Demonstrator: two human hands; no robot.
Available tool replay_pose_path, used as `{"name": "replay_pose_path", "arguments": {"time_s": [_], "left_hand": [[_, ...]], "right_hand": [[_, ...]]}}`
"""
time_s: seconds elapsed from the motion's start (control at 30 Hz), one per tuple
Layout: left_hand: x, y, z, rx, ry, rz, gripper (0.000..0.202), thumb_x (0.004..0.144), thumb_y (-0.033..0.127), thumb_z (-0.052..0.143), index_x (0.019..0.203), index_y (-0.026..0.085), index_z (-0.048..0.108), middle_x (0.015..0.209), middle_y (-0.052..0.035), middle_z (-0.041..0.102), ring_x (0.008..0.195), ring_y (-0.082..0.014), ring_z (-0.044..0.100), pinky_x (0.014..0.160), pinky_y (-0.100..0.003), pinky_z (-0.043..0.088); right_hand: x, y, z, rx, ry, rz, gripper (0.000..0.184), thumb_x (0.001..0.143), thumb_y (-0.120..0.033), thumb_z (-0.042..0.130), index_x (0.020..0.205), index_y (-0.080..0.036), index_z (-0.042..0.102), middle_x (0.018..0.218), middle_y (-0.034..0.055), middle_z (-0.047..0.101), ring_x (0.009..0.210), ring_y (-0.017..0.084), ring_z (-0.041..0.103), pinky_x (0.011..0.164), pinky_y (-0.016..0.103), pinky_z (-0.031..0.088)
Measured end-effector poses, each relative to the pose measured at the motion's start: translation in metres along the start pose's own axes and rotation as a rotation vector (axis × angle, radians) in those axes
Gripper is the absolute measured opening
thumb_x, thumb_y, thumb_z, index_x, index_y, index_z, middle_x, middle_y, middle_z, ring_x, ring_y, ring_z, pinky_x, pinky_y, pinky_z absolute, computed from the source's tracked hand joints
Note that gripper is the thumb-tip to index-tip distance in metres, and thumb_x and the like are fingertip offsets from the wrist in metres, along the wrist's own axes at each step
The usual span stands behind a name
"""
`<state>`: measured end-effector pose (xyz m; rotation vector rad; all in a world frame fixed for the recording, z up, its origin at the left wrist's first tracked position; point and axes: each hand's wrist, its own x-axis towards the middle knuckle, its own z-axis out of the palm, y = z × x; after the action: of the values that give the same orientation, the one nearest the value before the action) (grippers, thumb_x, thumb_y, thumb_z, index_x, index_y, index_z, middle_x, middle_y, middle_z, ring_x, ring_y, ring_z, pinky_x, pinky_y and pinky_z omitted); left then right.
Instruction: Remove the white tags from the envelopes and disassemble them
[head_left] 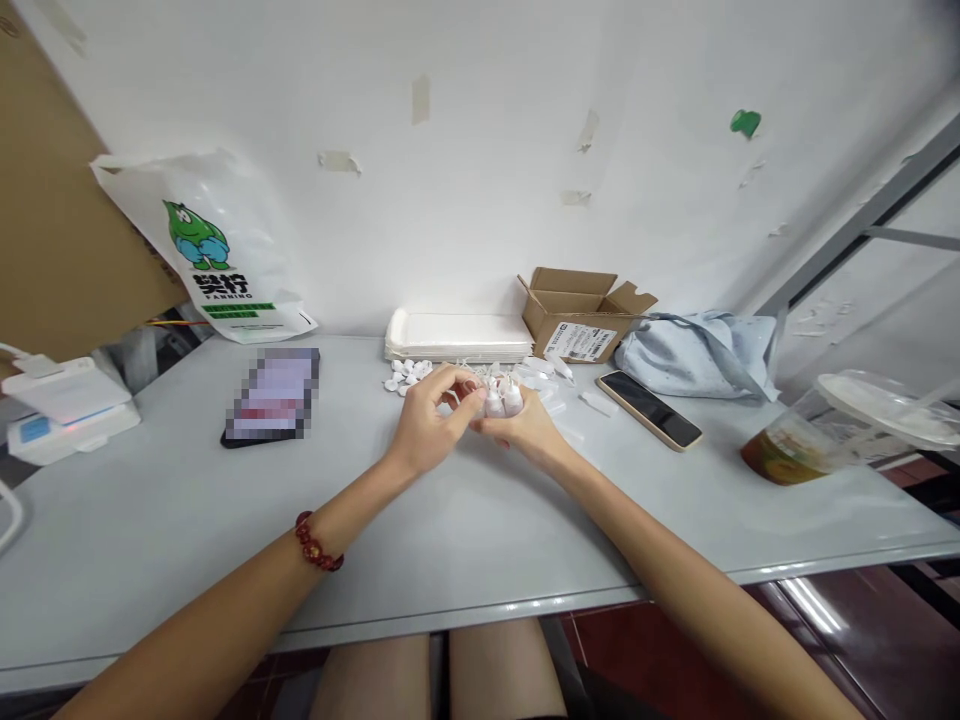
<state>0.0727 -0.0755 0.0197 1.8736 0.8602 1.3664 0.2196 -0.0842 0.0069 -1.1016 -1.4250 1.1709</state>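
Observation:
Both my hands meet over the middle of the grey table (187, 520). My right hand (525, 428) is closed round a cluster of small white bottle-shaped plastic pieces (502, 398). My left hand (431, 420), with a red bead bracelet on its wrist, pinches at the same cluster with thumb and fingers. Just behind my hands lie several small white caps (403, 374) and more loose white plastic pieces (544, 370).
A stack of white trays (457, 335) stands at the wall, with an open cardboard box (581, 315) beside it. A phone (649, 408), blue cloth (697, 352) and lidded drink cup (795, 445) lie right. A dark phone (271, 395), white device (67, 405) and printed plastic bag (217, 250) sit left.

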Motion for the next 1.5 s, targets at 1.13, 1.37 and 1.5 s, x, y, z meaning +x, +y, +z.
{"name": "replay_pose_path", "arguments": {"time_s": [1.13, 1.37, 1.5], "left_hand": [[0.007, 0.009, -0.006, -0.195, 0.033, -0.187, 0.015, 0.072, 0.034, 0.068, 0.068, 0.019, 0.07, 0.071, -0.001, 0.064, 0.064, -0.0127, 0.054, 0.06, -0.026, 0.046], [0.013, 0.001, -0.014, -0.246, 0.008, -0.277, 0.016, 0.069, 0.035, 0.071, 0.063, 0.02, 0.07, 0.063, 0.0003, 0.062, 0.056, -0.0097, 0.047, 0.055, -0.025, 0.041], [0.013, -0.008, -0.015, -0.288, 0.053, -0.315, 0.014, 0.067, 0.033, 0.073, 0.061, 0.02, 0.071, 0.065, -0.0001, 0.062, 0.06, -0.0101, 0.048, 0.058, -0.026, 0.04]], "right_hand": [[-0.004, -0.01, 0.003, 0.132, -0.187, 0.14, 0.027, 0.053, -0.016, 0.067, 0.08, -0.018, 0.065, 0.079, -0.0006, 0.062, 0.063, 0.011, 0.053, 0.041, 0.02, 0.044], [-0.003, -0.01, 0.002, 0.084, -0.158, 0.109, 0.02, 0.054, -0.015, 0.065, 0.073, -0.018, 0.062, 0.065, -0.0037, 0.051, 0.056, 0.009, 0.045, 0.035, 0.017, 0.038], [-0.002, -0.008, 0.004, 0.098, -0.122, 0.124, 0.016, 0.052, -0.014, 0.064, 0.066, -0.018, 0.057, 0.062, -0.0045, 0.049, 0.053, 0.009, 0.043, 0.034, 0.018, 0.036]]}}
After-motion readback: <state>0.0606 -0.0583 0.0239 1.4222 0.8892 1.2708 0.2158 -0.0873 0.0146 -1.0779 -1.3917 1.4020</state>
